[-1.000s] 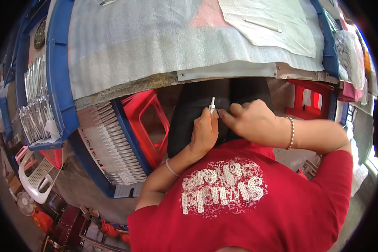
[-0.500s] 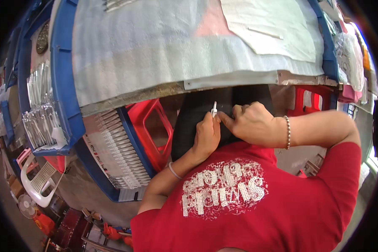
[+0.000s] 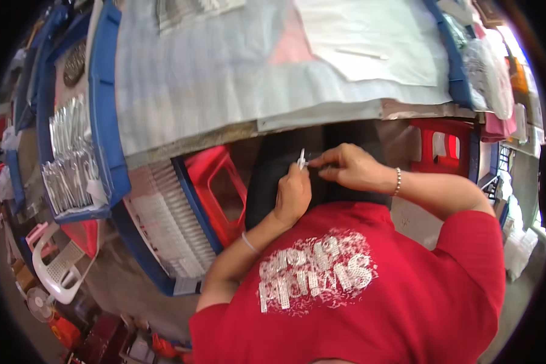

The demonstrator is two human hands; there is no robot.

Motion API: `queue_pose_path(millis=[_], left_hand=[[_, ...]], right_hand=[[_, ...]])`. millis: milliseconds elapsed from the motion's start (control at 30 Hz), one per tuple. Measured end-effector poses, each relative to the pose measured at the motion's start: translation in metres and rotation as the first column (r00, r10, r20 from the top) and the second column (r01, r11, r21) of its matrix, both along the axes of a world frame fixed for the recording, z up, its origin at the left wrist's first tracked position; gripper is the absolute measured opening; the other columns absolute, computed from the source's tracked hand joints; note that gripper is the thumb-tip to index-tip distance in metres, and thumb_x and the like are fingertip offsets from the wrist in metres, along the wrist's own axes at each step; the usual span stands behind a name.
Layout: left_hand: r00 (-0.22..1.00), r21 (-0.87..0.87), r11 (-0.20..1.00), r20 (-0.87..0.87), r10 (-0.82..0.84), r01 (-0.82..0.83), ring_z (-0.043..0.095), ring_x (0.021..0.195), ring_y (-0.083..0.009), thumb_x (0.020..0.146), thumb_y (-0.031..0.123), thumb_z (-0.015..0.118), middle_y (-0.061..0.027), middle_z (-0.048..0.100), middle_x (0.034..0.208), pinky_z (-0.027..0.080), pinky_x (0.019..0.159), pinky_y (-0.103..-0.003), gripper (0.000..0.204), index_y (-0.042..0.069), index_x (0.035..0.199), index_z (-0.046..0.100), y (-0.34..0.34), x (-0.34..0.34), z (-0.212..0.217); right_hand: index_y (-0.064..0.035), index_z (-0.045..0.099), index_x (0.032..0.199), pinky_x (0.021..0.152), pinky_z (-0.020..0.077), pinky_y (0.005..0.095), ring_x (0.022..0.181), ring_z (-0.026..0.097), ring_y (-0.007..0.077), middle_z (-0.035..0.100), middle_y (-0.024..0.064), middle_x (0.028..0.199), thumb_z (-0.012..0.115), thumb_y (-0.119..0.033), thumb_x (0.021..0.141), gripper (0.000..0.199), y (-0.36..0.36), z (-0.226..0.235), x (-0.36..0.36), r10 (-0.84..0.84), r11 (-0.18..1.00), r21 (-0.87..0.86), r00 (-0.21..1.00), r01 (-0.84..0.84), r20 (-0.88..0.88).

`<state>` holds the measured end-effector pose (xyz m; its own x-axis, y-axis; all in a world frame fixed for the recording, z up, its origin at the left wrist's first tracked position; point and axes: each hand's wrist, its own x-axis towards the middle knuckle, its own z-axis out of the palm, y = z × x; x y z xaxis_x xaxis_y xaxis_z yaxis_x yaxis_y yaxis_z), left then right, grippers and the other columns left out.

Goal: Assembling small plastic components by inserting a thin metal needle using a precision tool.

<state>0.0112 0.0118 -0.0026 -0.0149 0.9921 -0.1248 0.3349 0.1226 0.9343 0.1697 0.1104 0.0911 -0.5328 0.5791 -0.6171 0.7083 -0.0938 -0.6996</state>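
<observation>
Above my dark-trousered lap, my left hand is closed round a small white piece with a slim pointed tip. The tip sticks up past the thumb and forefinger; the hand hides the lower part. My right hand is at its right side, with thumb and forefinger pinched beside the white piece. Whatever lies between those fingertips is too small to make out. Both hands are just below the near edge of a workbench covered with pale sheeting. On the bench, a thin white stick lies on a white cloth.
At the left, a blue tray holds bundles of silvery wrapped pieces. Lower down stands a blue crate with rows of clear-wrapped pieces. Red stools flank my legs. Plastic bags crowd the right side.
My right hand's fingers have opened out from a curled fist into a pinch beside the white piece. The left hand keeps its hold. The whole view has shifted slightly.
</observation>
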Motion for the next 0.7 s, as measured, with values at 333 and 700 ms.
queue_pose_path(millis=[333,700], left_hand=[[0.708,-0.458,0.884,0.654,0.264,0.093,0.036,0.042,-0.0048,0.104,0.029,0.041,0.0013,0.041,0.060,0.028,0.036,-0.020,0.033,0.000,0.103,0.056,-0.009,-0.031,0.041],[0.839,0.234,0.927,-0.528,-0.133,0.295,0.059,0.066,-0.0375,0.085,0.015,0.067,-0.0157,0.054,0.081,0.048,0.053,-0.044,0.015,0.005,0.089,0.057,0.002,0.004,0.118]], right_hand=[[-0.0051,0.062,0.112,0.082,0.0512,0.0411,0.100,0.060,0.0357,0.061,0.0165,0.104,0.063,-0.008,0.083,0.029,-0.037,0.060,0.081,0.040,0.745,0.664,0.988,0.070,-0.149],[0.0017,0.067,0.081,0.067,0.0499,0.0421,0.073,0.066,0.0342,0.066,0.0210,0.077,0.061,-0.020,0.076,0.023,0.136,0.098,0.323,-0.429,0.537,0.836,0.815,-0.117,0.389]])
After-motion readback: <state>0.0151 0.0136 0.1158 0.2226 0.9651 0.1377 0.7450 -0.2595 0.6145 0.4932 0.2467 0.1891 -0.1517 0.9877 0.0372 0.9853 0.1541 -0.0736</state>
